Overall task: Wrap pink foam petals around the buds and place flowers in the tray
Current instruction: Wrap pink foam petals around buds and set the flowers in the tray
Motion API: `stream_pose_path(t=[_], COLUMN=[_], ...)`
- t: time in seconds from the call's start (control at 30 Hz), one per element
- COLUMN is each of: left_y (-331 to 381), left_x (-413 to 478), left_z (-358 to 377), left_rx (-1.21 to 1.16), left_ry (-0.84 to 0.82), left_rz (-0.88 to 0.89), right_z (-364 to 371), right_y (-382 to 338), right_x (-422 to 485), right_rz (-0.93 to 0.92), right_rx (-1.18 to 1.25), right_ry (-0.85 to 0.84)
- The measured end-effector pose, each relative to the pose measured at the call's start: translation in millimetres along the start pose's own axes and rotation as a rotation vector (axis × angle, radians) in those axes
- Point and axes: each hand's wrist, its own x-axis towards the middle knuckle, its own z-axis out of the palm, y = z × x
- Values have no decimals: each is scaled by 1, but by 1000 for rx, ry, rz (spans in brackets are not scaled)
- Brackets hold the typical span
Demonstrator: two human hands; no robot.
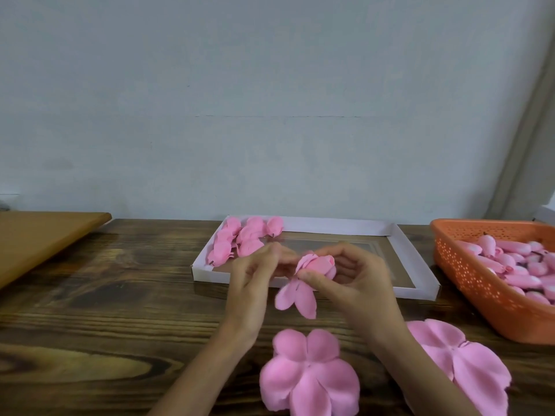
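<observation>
Right hand [357, 280] pinches the bud [322, 263]; left hand [255, 276] curls onto its petals [295, 297]. White tray [417, 265] behind, orange basket [468, 274] right.

2 bare forearms enter from below and converge at centre. Right hand [357, 274]: fingers curled, thumb pressed across the flower [318, 264]. Left hand [255, 277]: fingers bent toward it, motion-blurred, contact unclear.

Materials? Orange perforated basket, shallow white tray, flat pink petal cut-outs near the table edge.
Orange perforated basket: likely moulded plastic, slight sheen; regular holes, rounded rim.
Shallow white tray: looks like folded card, matte; thin flat walls, sharp corners.
Flat pink petal cut-outs: probably soft foam sheet, matte; thick edges, gentle curling without creases.
</observation>
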Motion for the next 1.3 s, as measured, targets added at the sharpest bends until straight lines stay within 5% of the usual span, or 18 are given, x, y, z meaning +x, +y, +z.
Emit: stream_pose_path(t=[0.47,0.6,0.93,1.3], left_y=[-7,-1,-3,4], left_x=[-2,-4,-10,-8], left_z=[14,20,25,22], left_rx=[-129,-359,-276,-474], left_ry=[117,109,221,169], left_rz=[-412,-569,-562,-707], right_z=[21,24,34,34], right_y=[-4,-4,-1,-6], right_x=[-11,-14,-19,-22], right_rz=[-49,-72,-391,-412], right_rx=[-177,-268,-709,-769], right_ry=[-80,-60,97,-54])
